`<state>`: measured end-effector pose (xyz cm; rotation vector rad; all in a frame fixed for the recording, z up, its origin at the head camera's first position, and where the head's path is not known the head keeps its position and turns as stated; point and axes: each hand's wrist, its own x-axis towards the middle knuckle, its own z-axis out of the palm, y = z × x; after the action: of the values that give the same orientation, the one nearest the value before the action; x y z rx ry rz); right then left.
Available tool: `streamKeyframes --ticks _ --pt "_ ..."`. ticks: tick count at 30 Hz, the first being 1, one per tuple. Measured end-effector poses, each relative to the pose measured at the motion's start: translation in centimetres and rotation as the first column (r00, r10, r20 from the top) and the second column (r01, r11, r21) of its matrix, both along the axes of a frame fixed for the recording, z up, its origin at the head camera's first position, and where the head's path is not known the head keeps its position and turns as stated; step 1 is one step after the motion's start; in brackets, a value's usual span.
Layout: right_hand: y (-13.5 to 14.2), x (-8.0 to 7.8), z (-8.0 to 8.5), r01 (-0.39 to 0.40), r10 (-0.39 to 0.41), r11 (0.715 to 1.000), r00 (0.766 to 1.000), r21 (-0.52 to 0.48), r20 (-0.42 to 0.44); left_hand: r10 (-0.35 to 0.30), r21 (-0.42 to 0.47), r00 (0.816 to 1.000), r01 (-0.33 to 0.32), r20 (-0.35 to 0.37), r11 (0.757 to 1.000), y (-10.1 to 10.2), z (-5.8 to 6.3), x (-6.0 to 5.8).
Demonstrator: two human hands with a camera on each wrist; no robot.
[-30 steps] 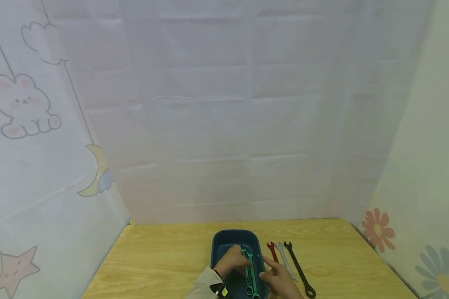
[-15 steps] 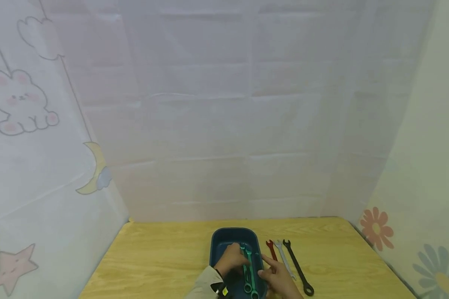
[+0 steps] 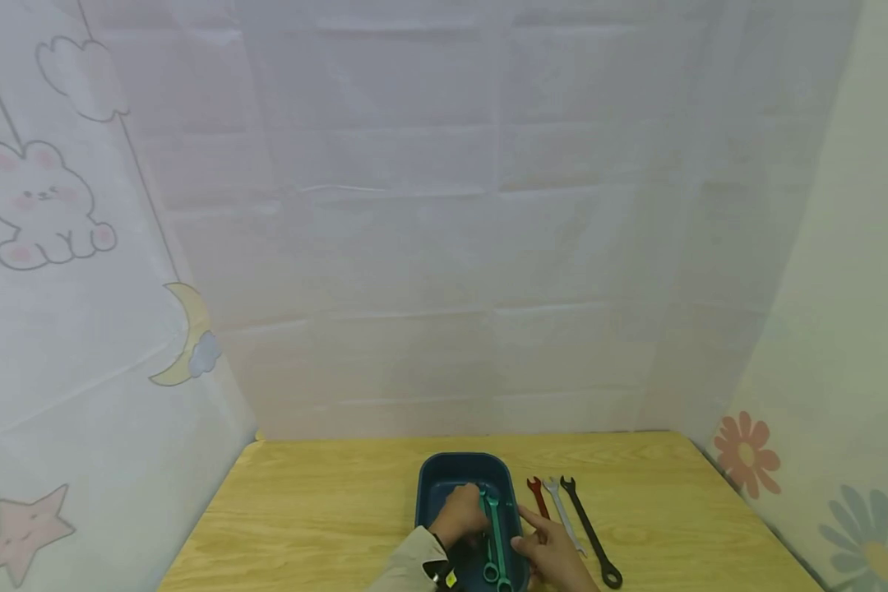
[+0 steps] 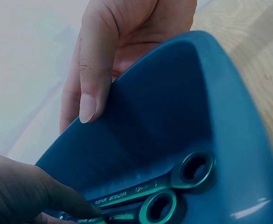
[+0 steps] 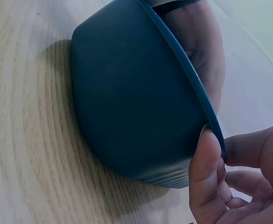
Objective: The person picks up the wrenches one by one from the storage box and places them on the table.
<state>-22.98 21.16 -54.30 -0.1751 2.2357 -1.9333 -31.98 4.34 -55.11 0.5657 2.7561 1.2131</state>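
Observation:
A dark blue plastic bin (image 3: 431,477) stands on the table with two green combination wrenches (image 3: 497,543) lying side by side in it. My left hand (image 3: 460,514) reaches into the bin; its fingers pinch the left one of the wrenches, whose ring end (image 4: 160,211) shows in the left wrist view. With thumb and fingers my right hand (image 3: 551,552) grips the bin's right rim, the thumb (image 4: 92,95) lying over it on the inside. In the right wrist view the outer bin wall (image 5: 131,93) hides the wrenches.
To the right of the bin lie a red wrench (image 3: 538,496), a silver wrench (image 3: 565,514) and a longer black wrench (image 3: 590,530), roughly parallel. The right hand partly covers the red one. A pale wall sheet (image 3: 444,247) rises behind the wooden table (image 3: 303,510).
The left hand has turned slightly and its fingers have shifted a little at the left green wrench. The right hand stays at the rim, and the bin and loose wrenches keep their places.

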Motion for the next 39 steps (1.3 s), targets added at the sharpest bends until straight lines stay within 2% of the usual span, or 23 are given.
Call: streamKeyframes --ticks 5,10,16,22,27,32,39 --pt "0.0 0.0 -0.1 -0.015 0.015 1.0 1.0 -0.005 0.005 -0.005 -0.067 0.998 0.001 -0.058 0.998 0.2 -0.3 -0.1" --pt "0.1 0.1 0.0 -0.022 0.023 1.0 1.0 -0.017 0.017 -0.003 -0.146 0.996 -0.009 -0.085 0.989 0.2 0.0 0.2" --pt "0.0 0.0 0.1 -0.015 0.016 1.0 1.0 -0.019 0.004 0.022 -0.212 0.996 -0.039 -0.083 0.976 -0.2 0.6 0.5" --pt "-0.2 0.1 -0.1 0.018 -0.018 1.0 1.0 0.021 -0.005 0.031 -0.22 0.998 -0.043 -0.059 0.975 -0.7 0.7 0.6" --pt "-0.2 0.2 0.0 0.005 -0.005 1.0 1.0 0.012 0.001 0.053 -0.249 0.998 -0.06 -0.032 0.967 -0.7 0.8 0.6" --pt "0.0 0.2 0.3 -0.013 0.013 1.0 1.0 0.005 -0.005 0.057 -0.233 0.998 -0.057 -0.007 0.971 -0.7 0.9 0.6" --pt "0.0 0.1 0.4 -0.006 0.006 1.0 1.0 0.012 -0.005 -0.009 -0.096 0.999 0.014 0.053 0.995 -1.3 1.1 0.7"
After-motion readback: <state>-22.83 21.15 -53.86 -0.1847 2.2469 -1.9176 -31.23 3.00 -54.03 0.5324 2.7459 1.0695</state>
